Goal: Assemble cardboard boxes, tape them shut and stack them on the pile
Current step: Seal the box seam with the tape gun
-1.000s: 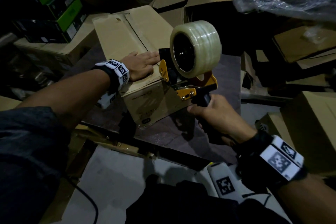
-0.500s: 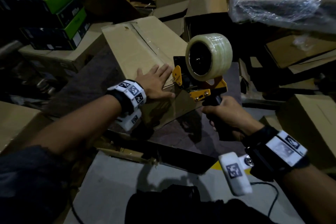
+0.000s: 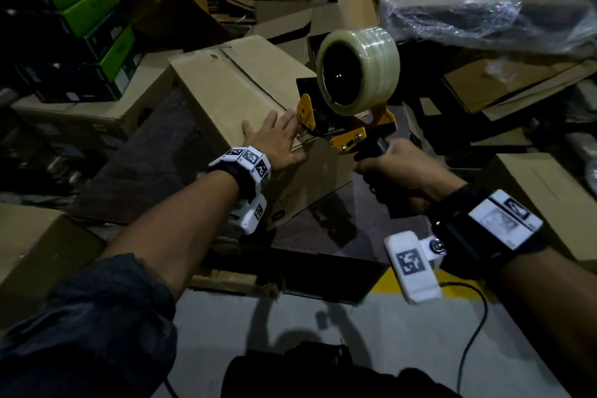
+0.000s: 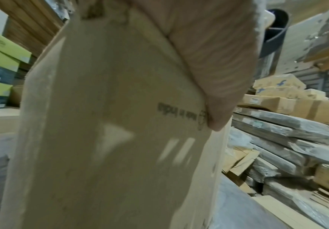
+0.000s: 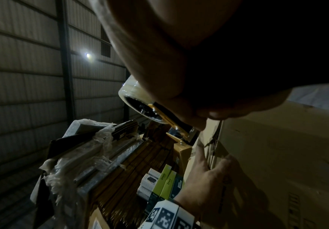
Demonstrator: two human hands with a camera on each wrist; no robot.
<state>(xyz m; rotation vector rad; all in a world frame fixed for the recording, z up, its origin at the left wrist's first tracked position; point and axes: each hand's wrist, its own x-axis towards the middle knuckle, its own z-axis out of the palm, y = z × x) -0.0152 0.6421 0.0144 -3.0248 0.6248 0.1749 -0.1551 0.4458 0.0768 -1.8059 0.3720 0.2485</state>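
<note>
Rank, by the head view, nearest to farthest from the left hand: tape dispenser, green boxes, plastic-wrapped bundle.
From the left hand:
1. Tape dispenser, just to its right, by the fingertips.
2. Green boxes, stacked far left.
3. Plastic-wrapped bundle, far upper right.

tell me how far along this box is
Done: the box is folded up, its top flaps closed. In hand: the left hand lies flat on the near end of the top, and the right hand holds the tape gun at that near edge. Left: no tape shows along the seam yet, and stacking is still to do.
</note>
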